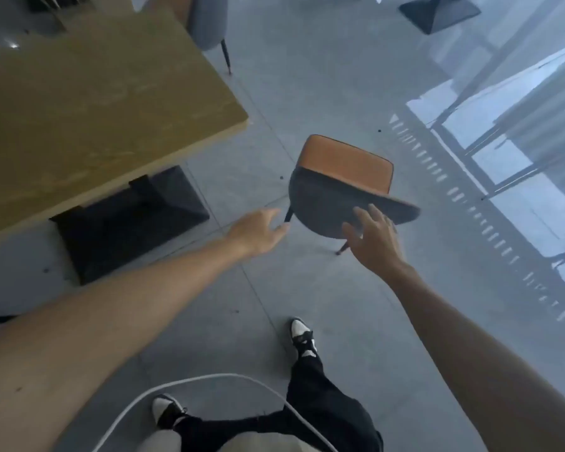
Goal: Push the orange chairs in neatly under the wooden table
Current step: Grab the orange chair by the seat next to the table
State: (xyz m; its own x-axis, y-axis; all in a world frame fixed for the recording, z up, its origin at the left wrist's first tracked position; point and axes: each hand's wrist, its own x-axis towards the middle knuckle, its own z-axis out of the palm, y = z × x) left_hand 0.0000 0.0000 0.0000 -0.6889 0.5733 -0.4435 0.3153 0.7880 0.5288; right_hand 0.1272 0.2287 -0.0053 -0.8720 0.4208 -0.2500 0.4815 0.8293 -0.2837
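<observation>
- Chair [346,168]: orange seat with a grey backrest, standing on the grey floor [307,93] well clear of the table; its seat faces away from the viewer, its backrest nearest the hands.
- Table [95,102]: wooden top filling the upper left, its near corner pointing toward the chair; a dark pedestal base [128,220] shows beneath its edge.
- Left hand [258,233]: arm stretched forward, fingers loose and spread, grasping nothing; the fingertips lie just beside the backrest's left edge and a dark chair leg [288,214]. Contact cannot be told.
- Right hand [372,239]: fingers splayed over the backrest's lower right rim, not closed around it; whether the fingertips touch the rim cannot be told.
- Second chair [209,21]: grey-backed, at the table's far side, upper centre.
- Second base [437,11]: dark, at the top right.
- Person: dark trousers and black-and-white shoes [302,337], one foot forward toward the chair; a white cord [209,378] arcs across the lower frame.
- Bright reflections of window frames streak the floor on the right.
</observation>
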